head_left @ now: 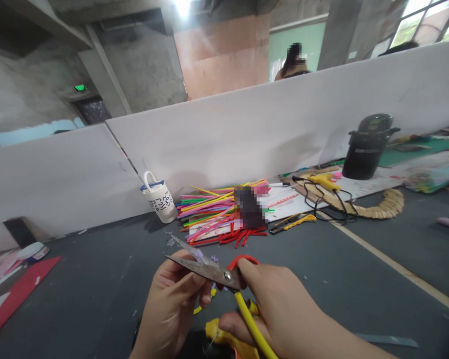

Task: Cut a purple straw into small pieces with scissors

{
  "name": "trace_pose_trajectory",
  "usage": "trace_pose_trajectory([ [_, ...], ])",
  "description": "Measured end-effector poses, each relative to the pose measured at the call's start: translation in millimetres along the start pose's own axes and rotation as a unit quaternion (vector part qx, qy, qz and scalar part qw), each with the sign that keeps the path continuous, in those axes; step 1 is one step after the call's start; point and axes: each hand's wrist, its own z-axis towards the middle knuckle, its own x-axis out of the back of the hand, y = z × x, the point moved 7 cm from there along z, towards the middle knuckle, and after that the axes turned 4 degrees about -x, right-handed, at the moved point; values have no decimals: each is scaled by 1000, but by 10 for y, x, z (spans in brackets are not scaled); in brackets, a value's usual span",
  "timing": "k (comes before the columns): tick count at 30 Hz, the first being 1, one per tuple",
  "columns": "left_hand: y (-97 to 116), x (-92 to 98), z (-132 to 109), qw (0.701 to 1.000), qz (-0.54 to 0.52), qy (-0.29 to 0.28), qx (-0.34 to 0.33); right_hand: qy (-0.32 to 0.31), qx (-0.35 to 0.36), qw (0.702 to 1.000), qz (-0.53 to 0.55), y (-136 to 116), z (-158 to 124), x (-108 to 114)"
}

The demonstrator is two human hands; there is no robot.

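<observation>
My right hand [273, 294] is wrapped round the handles of a pair of scissors [227, 275], one handle red and the other yellow. The blades point left and stand partly apart. Between them is a small light purple piece [198, 255]. My left hand [177, 294] pinches near the blades, close to that piece; its exact hold is partly hidden behind the lower blade. Small purple and yellow bits lie behind the hands. Below them, at the bottom edge, is a yellow object [224, 333], partly covered by my right hand.
A white mug [162, 204] stands by the white partition [217, 144]. Coloured sticks [205, 212], a yellow cutter [294, 223], a glue gun [324, 181] with cable and a black container [366, 149] are behind and right. Red sheet [18, 294] at left; a person beyond the partition.
</observation>
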Motion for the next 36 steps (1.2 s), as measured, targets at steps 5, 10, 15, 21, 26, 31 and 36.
trace_pose_trajectory([
  [5, -31, -4, -20, 999, -27, 33, -10, -5, -6, 1000, 5, 12, -14, -16],
  [10, -40, -10, -43, 999, -27, 38, -19, -17, -25, 999, 11, 9, -3, -24],
  [15, -53, 30, -47, 1000, 2, 29, 11, -65, -42, 994, 75, -1, 0, -37],
  [21, -76, -55, -22, 999, 4, -21, 49, -105, 46, 934, 337, -104, 30, -21],
  [26, -105, -63, -7, 996, 75, -22, 41, -56, -28, 932, 357, 34, 113, 118],
  [31, 8, -88, -21, 959, 279, -17, -46, -54, -40, 912, 404, 35, 160, 175],
  [36, 142, -183, -34, 869, 465, -68, -154, -33, -21, 945, 324, -17, 236, 141],
])
